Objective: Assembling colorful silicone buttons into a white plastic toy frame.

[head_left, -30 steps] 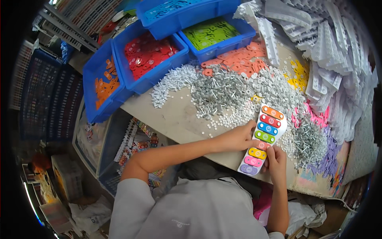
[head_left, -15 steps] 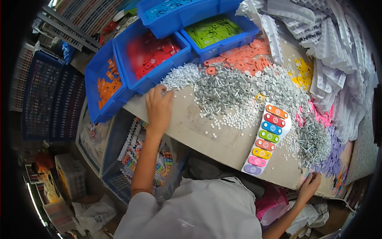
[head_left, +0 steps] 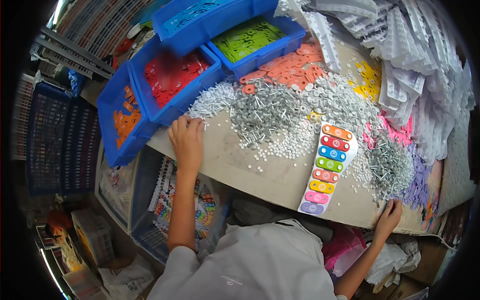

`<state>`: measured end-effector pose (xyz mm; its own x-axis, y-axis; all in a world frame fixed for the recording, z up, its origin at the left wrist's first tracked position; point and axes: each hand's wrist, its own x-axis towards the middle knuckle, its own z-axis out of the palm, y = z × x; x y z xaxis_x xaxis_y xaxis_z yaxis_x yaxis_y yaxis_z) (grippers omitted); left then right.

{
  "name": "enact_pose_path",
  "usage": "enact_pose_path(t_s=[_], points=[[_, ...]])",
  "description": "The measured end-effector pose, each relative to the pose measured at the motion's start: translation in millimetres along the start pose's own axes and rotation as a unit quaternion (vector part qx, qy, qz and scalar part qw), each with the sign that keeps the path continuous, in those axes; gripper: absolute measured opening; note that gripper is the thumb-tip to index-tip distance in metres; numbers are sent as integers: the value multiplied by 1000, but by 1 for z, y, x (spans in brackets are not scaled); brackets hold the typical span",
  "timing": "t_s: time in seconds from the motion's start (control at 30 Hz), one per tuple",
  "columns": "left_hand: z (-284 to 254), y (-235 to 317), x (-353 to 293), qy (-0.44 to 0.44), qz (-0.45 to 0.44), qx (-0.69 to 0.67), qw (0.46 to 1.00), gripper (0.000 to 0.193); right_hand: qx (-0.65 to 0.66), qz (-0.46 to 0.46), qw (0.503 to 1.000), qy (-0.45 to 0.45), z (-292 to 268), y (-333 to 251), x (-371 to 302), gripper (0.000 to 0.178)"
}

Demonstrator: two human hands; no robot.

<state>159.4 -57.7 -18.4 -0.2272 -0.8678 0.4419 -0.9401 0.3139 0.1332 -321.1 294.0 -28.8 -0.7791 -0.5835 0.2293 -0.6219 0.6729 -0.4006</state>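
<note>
My left hand point(head_left: 187, 142) rests at the table's left edge, fingers curled together beside a heap of small white plastic pegs point(head_left: 215, 99). A tiny white piece shows by its fingertips; whether it is held cannot be made out. At the right front edge, my right hand point(head_left: 390, 219) has its fingertips pinched together, just below a heap of silver screws point(head_left: 392, 175); anything between them is too small to see. Between my hands lies a toy xylophone point(head_left: 326, 176), a white base bearing a column of coloured bars. White caps sit on its upper bars; the lower ones show bare holes.
Blue bins hold orange point(head_left: 126, 120), red point(head_left: 175, 80) and green bars point(head_left: 250, 41). Loose coral bars point(head_left: 287, 67), more screws point(head_left: 260, 110) and white washers point(head_left: 335, 97) cover the table point(head_left: 225, 160). White bases point(head_left: 410, 55) are stacked at right. Finished-looking xylophones point(head_left: 200, 210) fill a crate below.
The whole view has shifted, so the table and bins appear farther left. My left hand stays by the pegs and my right hand stays at the front edge; the xylophone lies in place.
</note>
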Motion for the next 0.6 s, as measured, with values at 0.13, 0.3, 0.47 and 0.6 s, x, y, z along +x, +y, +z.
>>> enact_pose_path(t_s=[0.13,0.3,0.47,0.6], points=[[-1,-6,-6,11,16,-16,1000,13,20,-38,999,12,-3,0,-2,22],[-1,6,-6,4,14,-43,999,14,10,-34,999,-11,-7,2,-4,15],[8,6,-1,-2,-4,-29,1000,10,136,15,987,85,-9,-33,-11,9],[2,6,-2,-30,1,-21,999,14,291,18,957,13,-5,-98,-23,9]])
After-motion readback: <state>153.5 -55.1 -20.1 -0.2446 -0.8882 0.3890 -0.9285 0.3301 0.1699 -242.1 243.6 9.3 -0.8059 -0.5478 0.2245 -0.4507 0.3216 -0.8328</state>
